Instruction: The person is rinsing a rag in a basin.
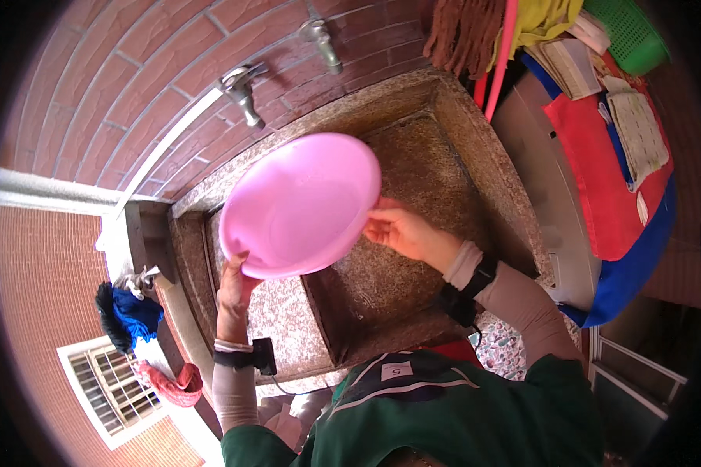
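A pink plastic basin hangs tilted over a stone laundry sink, its inside turned towards me. My left hand grips the basin's near left rim, with the thumb over the edge. On the right side, my right hand holds the rim from outside; some of its fingers are hidden behind the basin. No objects show inside the basin. Beneath it, the sink splits into a deep wet trough at the right and a raised, sunlit stone slab at the left.
Two metal taps jut from the brick wall behind the sink. Folded cloths and a green plastic basket rest at the right. A brown string mop hangs at the back. Several cloths lie on the left ledge.
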`<state>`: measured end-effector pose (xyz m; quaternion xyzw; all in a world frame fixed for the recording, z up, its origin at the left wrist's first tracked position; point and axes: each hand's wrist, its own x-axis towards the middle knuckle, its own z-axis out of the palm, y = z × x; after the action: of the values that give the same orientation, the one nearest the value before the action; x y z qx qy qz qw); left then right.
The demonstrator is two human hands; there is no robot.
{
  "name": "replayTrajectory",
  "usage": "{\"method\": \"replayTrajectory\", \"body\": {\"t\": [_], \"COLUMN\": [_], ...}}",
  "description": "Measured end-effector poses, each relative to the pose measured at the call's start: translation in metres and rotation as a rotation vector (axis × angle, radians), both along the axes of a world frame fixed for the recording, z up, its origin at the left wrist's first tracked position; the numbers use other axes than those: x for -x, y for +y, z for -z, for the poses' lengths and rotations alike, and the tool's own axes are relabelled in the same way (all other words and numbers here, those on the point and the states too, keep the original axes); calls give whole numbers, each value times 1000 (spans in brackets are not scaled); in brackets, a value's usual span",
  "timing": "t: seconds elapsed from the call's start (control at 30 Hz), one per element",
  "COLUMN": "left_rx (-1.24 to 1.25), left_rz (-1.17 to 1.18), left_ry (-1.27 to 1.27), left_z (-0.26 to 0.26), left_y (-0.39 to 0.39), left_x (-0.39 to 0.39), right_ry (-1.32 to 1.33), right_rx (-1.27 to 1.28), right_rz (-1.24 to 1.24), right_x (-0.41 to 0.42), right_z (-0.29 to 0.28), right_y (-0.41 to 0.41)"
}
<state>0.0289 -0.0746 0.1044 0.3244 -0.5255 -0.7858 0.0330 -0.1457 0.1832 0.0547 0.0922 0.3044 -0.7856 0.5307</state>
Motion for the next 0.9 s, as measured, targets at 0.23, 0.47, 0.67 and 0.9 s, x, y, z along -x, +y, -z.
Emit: {"method": "replayTrajectory", "body": {"t": [0.23,0.47,0.67,0.9], "left_rx": [-41,-5,-59,-2], "left_rz": [-60,-65,-56,-55], "left_ry": [-51,-143,-180,-308], "left_z": [11,1,1,-10], "left_y": [9,13,1,-6], "left_x": [0,6,-4,-2], "right_ry": [4,5,-59,50], "right_rx": [-13,40,105,97], "right_rz": [41,32,3,-80], "right_x": [20,32,32,46], "right_z": [-12,-35,-69,-81], "right_y": [4,4,0,-12]}}
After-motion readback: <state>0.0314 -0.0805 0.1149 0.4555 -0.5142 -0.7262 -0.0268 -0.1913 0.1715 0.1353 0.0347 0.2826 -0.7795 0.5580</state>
